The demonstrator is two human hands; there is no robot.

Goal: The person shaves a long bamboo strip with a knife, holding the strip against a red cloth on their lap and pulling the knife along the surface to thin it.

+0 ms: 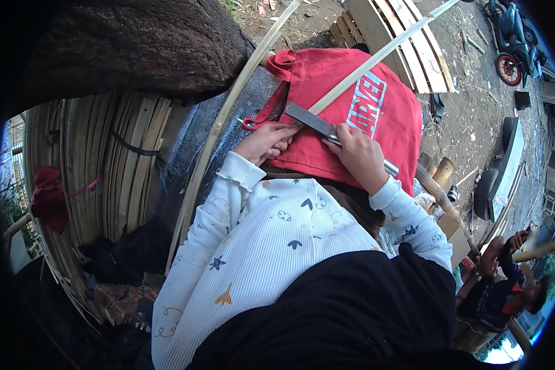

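Observation:
My left hand (pixel 268 143) is closed, thumb and fingers pinching the near end of a long pale strip (pixel 382 55) that looks like split bamboo. From there the strip slants up to the right, past the top of the view. A machete-like knife (pixel 308 119) with a broad, blunt-ended dark blade and a silver tube handle is in my right hand (pixel 359 155), fingers wrapped round the handle. Its blade lies across the strip just beyond my left fingertips. Beneath both hands, a red cloth (pixel 308 77) with straps and a printed panel covers my lap.
A thick tree trunk (pixel 142 46) looms at upper left, above many stacked strips (pixel 98 166). Another long strip (pixel 219 123) passes by my left arm. Slatted wood (pixel 407 37), a motorbike (pixel 515 46) and a low bench (pixel 505 169) stand farther off. Another person (pixel 499 290) is at lower right.

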